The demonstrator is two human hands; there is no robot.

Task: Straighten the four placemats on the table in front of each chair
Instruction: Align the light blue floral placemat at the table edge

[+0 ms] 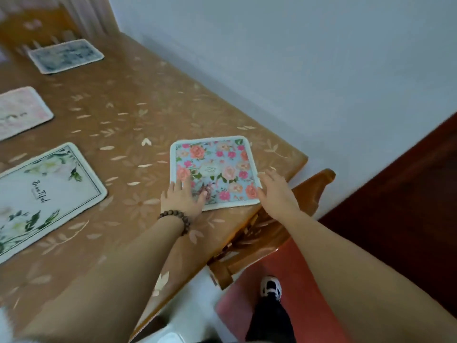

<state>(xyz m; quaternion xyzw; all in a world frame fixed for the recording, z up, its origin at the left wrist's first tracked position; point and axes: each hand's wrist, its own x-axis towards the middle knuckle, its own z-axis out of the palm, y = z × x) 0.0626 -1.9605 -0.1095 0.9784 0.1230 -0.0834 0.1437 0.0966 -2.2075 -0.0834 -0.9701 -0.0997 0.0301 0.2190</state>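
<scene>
A wooden table (pixel 128 115) under a clear, leaf-printed cover filled most of the head view, its far edge against a pale wall (pixel 309 58). Four placemats lay on it. The largest in view, a white placemat with green leaves and script lettering (pixel 47 194), sat at the left edge, angled to the table's side. Near the right-hand corner lay the blue floral placemat (pixel 215 172), turned slightly askew to the table edges, its near corner close to the rim. Farther left was a pink placemat (pixel 19 111), partly cut off by the frame, and at the far end a dark blue-grey placemat (pixel 65 55), blurred.

A wooden chair (pixel 314 194) with a red seat cushion stood at the corner beneath the floral mat.

The left hand (pixel 183 199), with a bead bracelet (pixel 176 220) at the wrist, rested flat on the floral mat's near-left corner, fingers straight and spread. The right hand (pixel 274 191) pressed at the mat's right corner, fingers extended, gripping nothing. A black-and-white shoe (pixel 271 288) showed on the floor below.
</scene>
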